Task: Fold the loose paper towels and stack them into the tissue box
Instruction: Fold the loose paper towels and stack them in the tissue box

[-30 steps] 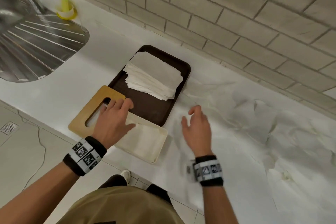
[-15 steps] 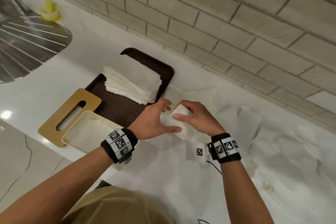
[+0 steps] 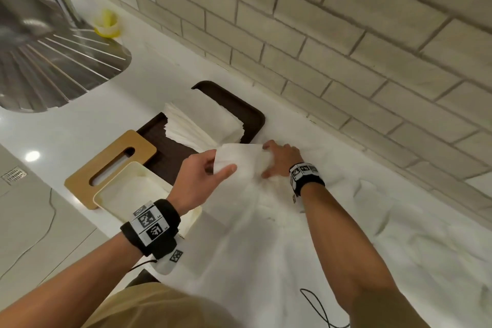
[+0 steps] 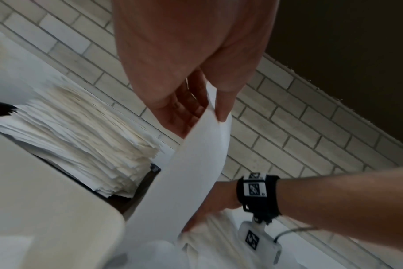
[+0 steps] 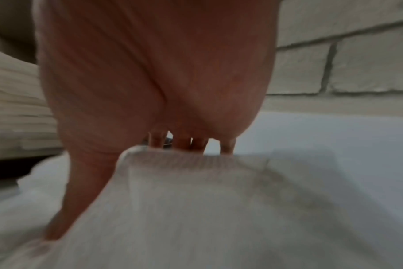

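A white paper towel stretches between my hands above the counter. My left hand pinches its left edge between thumb and fingers and lifts it. My right hand lies on the towel's other end, fingers spread, pressing it onto the counter. The cream tissue box stands open under my left wrist, its wooden lid beside it. A stack of folded towels lies on a dark brown tray.
Several loose crumpled towels cover the white counter to the right. A steel sink drainer and a yellow holder are at the far left. The tiled wall runs close behind. A thin black cable lies near my right forearm.
My left hand left the tissue box and joined the right at a loose towel. Both hands then carried it toward the tray, and the left lifted one edge.
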